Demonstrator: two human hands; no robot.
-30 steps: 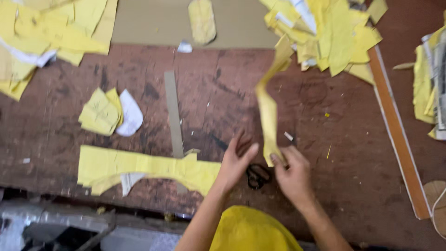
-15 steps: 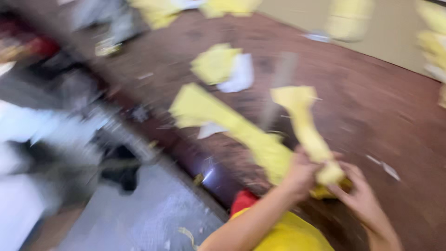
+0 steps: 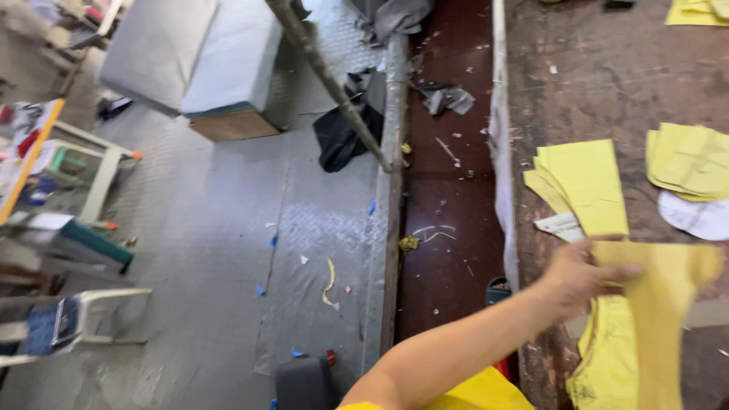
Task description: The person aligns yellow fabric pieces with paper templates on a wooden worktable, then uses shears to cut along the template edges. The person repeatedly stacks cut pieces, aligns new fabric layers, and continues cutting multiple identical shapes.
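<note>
**Yellow cut piece held at the bench edge**

The yellow cut piece (image 3: 661, 304), a long, mustard-tinted strip of sheet material, hangs over the near right part of the worn brown workbench (image 3: 607, 76). The left hand (image 3: 581, 275) holds it by its upper end, fingers closed over the top edge with the thumb beneath, so the strip droops down toward the bottom of the view. The forearm reaches in from the lower middle, above a yellow sleeve (image 3: 478, 395). The right hand is out of view.

Under the held strip lies a brighter yellow piece (image 3: 607, 357) on the bench. Just beyond the hand sits a stack of yellow panels (image 3: 585, 182), with a small white slip (image 3: 562, 225) touching its near corner. Farther right lies a second yellow stack (image 3: 687, 159) resting partly on a white piece (image 3: 699, 216).

Left of the bench, the grey floor (image 3: 228, 250) carries scattered scraps, a dark cloth (image 3: 345, 129) beside a slanting pole (image 3: 326, 76), and a grey padded block (image 3: 190, 53) farther off.
</note>
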